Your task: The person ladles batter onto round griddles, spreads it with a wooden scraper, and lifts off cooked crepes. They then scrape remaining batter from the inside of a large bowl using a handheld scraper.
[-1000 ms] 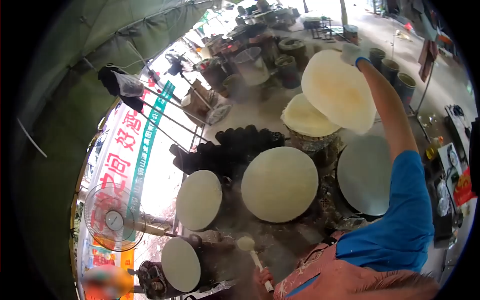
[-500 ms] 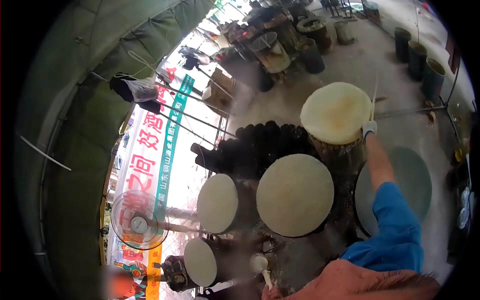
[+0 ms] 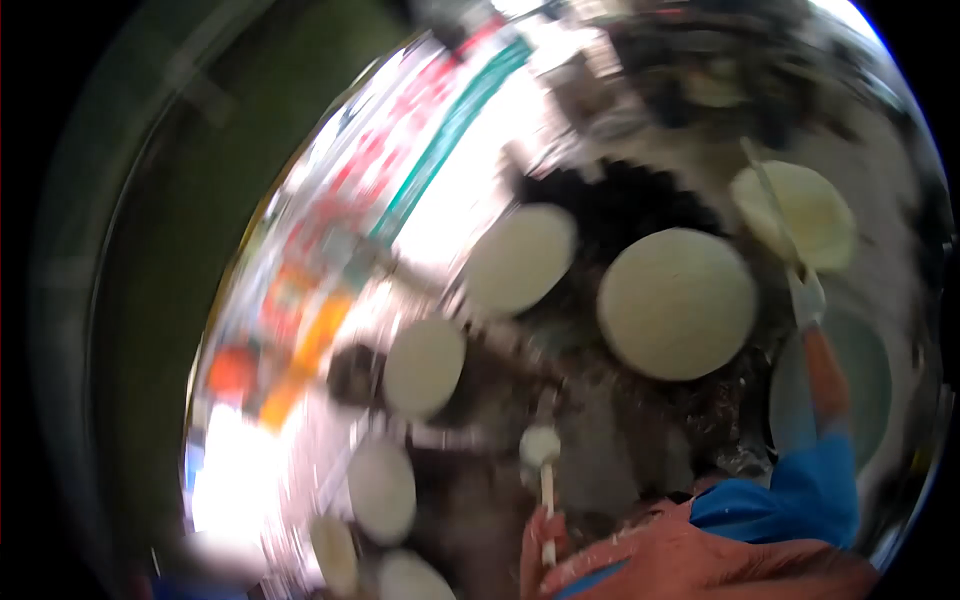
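My right hand (image 3: 808,299), in a white glove, is closed on a long thin stick (image 3: 770,200) that slants up and left across the stack of pale round flatbreads (image 3: 825,215). Below that hand lies a bare grey round griddle (image 3: 870,390). Near the bottom centre my left hand (image 3: 545,535) grips the pale handle of a ladle (image 3: 540,446), whose round bowl points up. Between the hands and farther up, a large griddle covered with pale batter (image 3: 678,304) stands left of the stack. The picture is blurred by motion.
More batter-covered rounds stand at the left: one at upper centre (image 3: 521,260), one below it (image 3: 425,367), and several lower down (image 3: 381,490). Dark stacked cylinders (image 3: 620,205) lie behind the griddles. A banner (image 3: 455,130) and a green tent wall (image 3: 250,110) are at the left.
The view has swung left, showing more rounds at lower left. The large flatbread that my right hand held up now lies on the stack, and the stick crosses over it. My left hand still holds the ladle.
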`<action>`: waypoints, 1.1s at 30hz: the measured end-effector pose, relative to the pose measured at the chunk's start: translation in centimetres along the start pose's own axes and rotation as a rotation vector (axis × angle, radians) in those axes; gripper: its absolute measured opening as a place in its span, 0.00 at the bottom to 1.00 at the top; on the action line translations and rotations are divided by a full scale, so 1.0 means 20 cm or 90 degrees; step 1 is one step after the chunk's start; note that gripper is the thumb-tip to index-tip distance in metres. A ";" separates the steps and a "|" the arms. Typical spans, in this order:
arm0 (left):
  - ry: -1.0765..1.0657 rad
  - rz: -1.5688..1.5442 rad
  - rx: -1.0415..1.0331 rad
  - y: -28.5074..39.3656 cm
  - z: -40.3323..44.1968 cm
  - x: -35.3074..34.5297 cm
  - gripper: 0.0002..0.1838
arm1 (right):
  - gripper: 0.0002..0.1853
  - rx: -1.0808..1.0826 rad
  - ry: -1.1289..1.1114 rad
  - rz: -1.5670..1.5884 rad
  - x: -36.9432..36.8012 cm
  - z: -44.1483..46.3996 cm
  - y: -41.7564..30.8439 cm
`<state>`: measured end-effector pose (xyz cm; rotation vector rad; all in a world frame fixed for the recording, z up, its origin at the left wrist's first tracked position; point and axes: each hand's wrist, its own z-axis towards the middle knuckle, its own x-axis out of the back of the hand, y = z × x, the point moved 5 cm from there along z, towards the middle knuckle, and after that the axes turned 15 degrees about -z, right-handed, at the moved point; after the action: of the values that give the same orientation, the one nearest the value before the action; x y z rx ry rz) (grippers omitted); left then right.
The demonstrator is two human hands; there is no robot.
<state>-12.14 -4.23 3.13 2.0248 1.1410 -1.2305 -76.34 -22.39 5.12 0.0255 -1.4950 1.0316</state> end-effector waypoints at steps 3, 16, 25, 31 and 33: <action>0.057 -0.086 -0.175 -0.26 -0.33 0.02 0.13 | 0.18 0.220 -0.315 0.272 -0.29 -0.33 -0.39; -0.034 -0.440 -0.742 -1.48 -1.41 0.79 0.12 | 0.25 1.154 -0.835 0.025 -0.51 -2.93 -1.08; 0.277 -0.285 -0.866 -1.72 -2.22 1.83 0.17 | 0.09 1.759 -0.443 -0.053 0.35 -4.64 -0.61; 0.669 -0.235 -0.583 -1.70 -2.34 2.61 0.09 | 0.12 1.770 -0.517 -0.142 0.65 -4.91 -0.27; 0.702 -0.225 -0.570 -1.70 -2.32 2.70 0.08 | 0.15 1.728 -0.498 -0.265 0.44 -4.85 -0.15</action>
<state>-6.97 69.91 -23.31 1.6998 2.0729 0.4708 -0.30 38.18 -1.31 2.5543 0.5250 1.8709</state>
